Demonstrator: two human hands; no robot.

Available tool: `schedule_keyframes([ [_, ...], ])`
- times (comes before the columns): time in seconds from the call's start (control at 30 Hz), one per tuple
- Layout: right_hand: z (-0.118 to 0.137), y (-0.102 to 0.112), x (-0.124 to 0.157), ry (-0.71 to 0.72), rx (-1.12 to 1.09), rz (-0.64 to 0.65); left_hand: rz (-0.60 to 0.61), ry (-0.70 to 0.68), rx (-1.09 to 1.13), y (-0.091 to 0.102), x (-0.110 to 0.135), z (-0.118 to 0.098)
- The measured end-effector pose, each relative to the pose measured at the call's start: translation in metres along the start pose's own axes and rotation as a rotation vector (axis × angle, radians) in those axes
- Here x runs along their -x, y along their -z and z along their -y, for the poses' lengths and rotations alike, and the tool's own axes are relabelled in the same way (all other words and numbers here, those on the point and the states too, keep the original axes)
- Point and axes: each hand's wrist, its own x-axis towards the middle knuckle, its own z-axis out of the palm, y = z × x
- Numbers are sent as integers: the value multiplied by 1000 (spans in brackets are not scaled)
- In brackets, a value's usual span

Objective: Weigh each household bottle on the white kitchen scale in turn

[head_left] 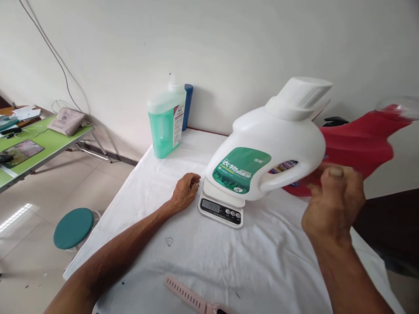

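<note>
A large white jug (278, 126) with a green label and white cap rests on a white digital kitchen scale (221, 213), slanting to the right in view. Digits show on the scale's display, too faint to read surely. My left hand (186, 192) lies on the cloth just left of the scale, fingers curled together with nothing visible in them. To the right of the jug's handle, my right hand (337, 203) hovers with thumb and fingers partly bent and apart, slightly blurred. Behind it stands a red jug (356, 148) with a clear cap, partly covered by the white one.
A bottle of green liquid (165, 124) stands at the back left, a blue object (187, 107) behind it. A pink watch (193, 294) lies at the front of the white cloth (271, 257). Left are a teal stool (73, 227) and a green table (54, 141).
</note>
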Motion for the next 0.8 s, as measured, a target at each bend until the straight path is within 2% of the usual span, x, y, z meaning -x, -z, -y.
schedule_keyframes([
  [0.07,-8,15,23,16,52,-57,-9,-5,-5,0,0,1],
  [0.1,-13,22,35,-26,51,-54,-13,-7,-7,0,0,2],
  [0.2,-32,41,69,-277,32,54,-19,-14,-18,-1,2,2],
  [0.3,-51,50,89,-403,28,193,-25,-31,-33,-2,4,3],
  [0.5,-66,52,96,-395,188,324,-41,-43,-34,-2,6,3],
  [0.8,-68,53,95,-397,232,354,-36,-27,-24,0,4,-1],
])
